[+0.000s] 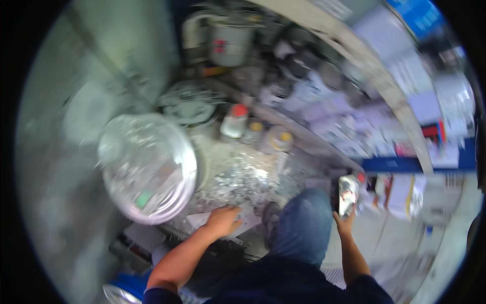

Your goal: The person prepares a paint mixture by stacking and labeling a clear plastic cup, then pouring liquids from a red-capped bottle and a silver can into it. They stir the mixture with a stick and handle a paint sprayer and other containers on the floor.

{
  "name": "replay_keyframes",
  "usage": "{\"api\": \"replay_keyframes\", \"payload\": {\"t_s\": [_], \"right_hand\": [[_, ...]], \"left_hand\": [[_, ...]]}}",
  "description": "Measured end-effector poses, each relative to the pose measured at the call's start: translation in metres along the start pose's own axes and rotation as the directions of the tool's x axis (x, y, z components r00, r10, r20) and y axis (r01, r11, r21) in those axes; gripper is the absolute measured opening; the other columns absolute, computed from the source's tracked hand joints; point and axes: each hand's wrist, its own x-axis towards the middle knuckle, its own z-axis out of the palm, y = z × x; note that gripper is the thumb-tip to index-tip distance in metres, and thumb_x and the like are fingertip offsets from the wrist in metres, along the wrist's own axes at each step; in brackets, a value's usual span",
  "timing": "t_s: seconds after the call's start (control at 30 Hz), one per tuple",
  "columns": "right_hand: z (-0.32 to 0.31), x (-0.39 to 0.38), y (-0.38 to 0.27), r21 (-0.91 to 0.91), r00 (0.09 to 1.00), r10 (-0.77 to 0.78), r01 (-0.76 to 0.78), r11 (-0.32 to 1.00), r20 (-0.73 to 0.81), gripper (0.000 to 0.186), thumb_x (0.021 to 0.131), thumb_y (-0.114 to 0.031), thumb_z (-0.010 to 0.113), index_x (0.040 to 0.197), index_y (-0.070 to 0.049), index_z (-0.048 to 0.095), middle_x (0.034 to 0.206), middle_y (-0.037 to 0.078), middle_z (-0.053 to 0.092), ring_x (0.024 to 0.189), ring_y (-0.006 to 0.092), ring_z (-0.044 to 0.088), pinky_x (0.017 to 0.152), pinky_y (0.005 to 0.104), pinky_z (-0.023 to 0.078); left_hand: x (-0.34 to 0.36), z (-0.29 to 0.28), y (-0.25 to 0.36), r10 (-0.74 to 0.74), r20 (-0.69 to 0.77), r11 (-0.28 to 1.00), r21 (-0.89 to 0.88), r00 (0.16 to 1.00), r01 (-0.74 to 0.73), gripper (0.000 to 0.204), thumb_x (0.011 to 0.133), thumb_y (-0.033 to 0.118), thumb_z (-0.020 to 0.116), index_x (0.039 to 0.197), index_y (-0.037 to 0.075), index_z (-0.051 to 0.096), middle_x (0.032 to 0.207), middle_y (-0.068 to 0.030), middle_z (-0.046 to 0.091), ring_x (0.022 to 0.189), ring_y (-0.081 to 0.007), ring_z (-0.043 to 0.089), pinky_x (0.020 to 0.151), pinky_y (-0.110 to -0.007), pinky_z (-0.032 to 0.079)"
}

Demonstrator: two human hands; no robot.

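Observation:
My right hand (346,221) grips the lower end of a shiny silver can (348,194) with a reddish mark, held up beside my right knee. My left hand (223,221) reaches out to the left of my knee, its fingers loosely extended and somewhat blurred. Nothing shows in it. Below it lies a whitish sheet (200,219) on a work surface spattered with silvery paint (243,177). Beyond the spatter stand a bottle with a red cap (234,121) and two smaller containers with yellow caps, one of them a squat jug (278,140).
A large round drum (190,172) with scraps on its top stands at the left. Behind are a paint-covered lid (190,104) and a grey bucket (230,45). Shelves with a worn wooden edge (400,96) hold many cans at the right. A blue container (124,289) sits at lower left.

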Motion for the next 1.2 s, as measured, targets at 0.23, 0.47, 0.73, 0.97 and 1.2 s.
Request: {"api": "replay_keyframes", "payload": {"t_s": [0.23, 0.47, 0.73, 0.97, 1.2], "right_hand": [[0.024, 0.046, -0.084, -0.067, 0.980, -0.198, 0.196, 0.978, -0.028, 0.108, 0.071, -0.015, 0.086, 0.159, 0.004, 0.027, 0.161, 0.025, 0.031, 0.152, 0.0378, 0.029, 0.127, 0.0468, 0.019], [0.002, 0.076, -0.214, 0.214, 0.936, -0.350, 0.334, 0.918, 0.041, 0.107, 0.069, -0.004, 0.074, 0.162, 0.001, 0.021, 0.160, 0.022, 0.032, 0.150, 0.0334, 0.034, 0.125, 0.0408, 0.022], [0.009, 0.104, -0.336, 0.329, 0.772, -0.630, 0.577, 0.748, 0.079, 0.130, 0.068, -0.048, 0.089, 0.163, 0.002, 0.016, 0.157, 0.020, 0.037, 0.146, 0.0314, 0.038, 0.122, 0.0435, 0.028], [0.024, 0.100, -0.437, 0.435, 0.528, -0.849, 0.772, 0.464, -0.032, 0.137, 0.072, -0.065, 0.085, 0.163, 0.003, 0.009, 0.162, 0.026, 0.030, 0.148, 0.0356, 0.037, 0.122, 0.0464, 0.029], [0.027, 0.077, -0.503, 0.565, 0.543, -0.839, 0.702, 0.434, -0.030, 0.141, 0.071, -0.074, 0.082, 0.163, 0.002, 0.008, 0.160, 0.024, 0.033, 0.147, 0.0343, 0.038, 0.121, 0.0464, 0.030]], "left_hand": [[-0.026, -0.041, 0.064, 0.066, -0.290, 0.995, -0.054, 0.955, -0.086, 0.038, 0.093, 0.029, 0.070, 0.121, 0.004, 0.066, 0.112, -0.0166, 0.068, 0.095, -0.0350, 0.071, 0.078, -0.045, 0.058], [-0.080, -0.130, 0.106, 0.056, -0.838, 0.975, 0.164, 0.543, 0.153, 0.045, 0.077, 0.017, 0.085, 0.115, 0.001, 0.067, 0.129, -0.0173, 0.067, 0.069, -0.0186, 0.068, 0.057, -0.031, 0.055], [-0.085, -0.149, 0.086, -0.087, -0.771, 0.893, 0.221, 0.631, 0.393, 0.059, 0.080, 0.027, 0.083, 0.125, -0.001, 0.057, 0.149, -0.0301, 0.049, 0.070, -0.0350, 0.071, 0.060, -0.042, 0.058], [-0.078, -0.149, 0.082, -0.116, -0.759, 0.860, 0.246, 0.640, 0.447, 0.060, 0.081, 0.032, 0.083, 0.123, -0.001, 0.057, 0.146, -0.0314, 0.050, 0.067, -0.0373, 0.071, 0.059, -0.042, 0.058], [-0.071, -0.147, 0.080, -0.118, -0.744, 0.811, 0.311, 0.658, 0.496, 0.064, 0.080, 0.038, 0.084, 0.118, -0.006, 0.056, 0.144, -0.0344, 0.050, 0.062, -0.0334, 0.070, 0.052, -0.038, 0.057]]}}
